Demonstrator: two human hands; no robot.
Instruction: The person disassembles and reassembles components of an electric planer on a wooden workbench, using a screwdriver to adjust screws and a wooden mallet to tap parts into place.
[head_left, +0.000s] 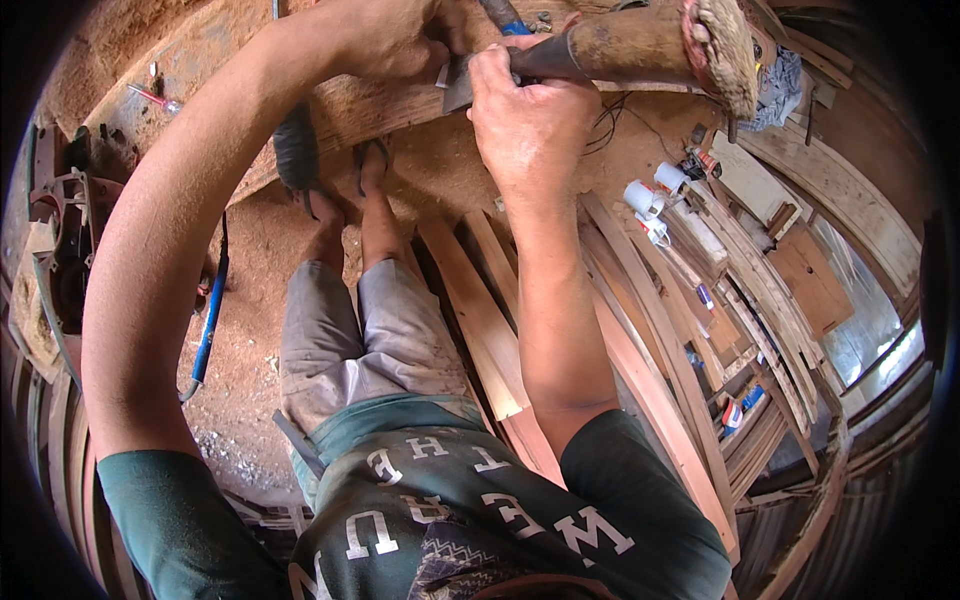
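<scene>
Near the top edge my right hand (535, 115) is wrapped round the metal neck of a large chisel (635, 48). Its thick wooden handle points right and ends in a frayed, mushroomed head. The dark flat blade (457, 88) shows left of my right fingers. Close beside that blade my left hand (400, 45) is closed, its fingers curled. What they grip is mostly hidden. Below both hands lies a wooden plank (370, 110) with a dusty surface. Behind the chisel the blue-banded end of another tool (510, 22) shows in part.
A red-handled screwdriver (155, 98) lies on the bench at left, near a rusty metal machine (70, 220). A blue-handled tool (210, 330) hangs below the bench. Long boards (470, 310) fill the right side, with white cups (645, 200) beyond. Sawdust covers the floor (250, 280).
</scene>
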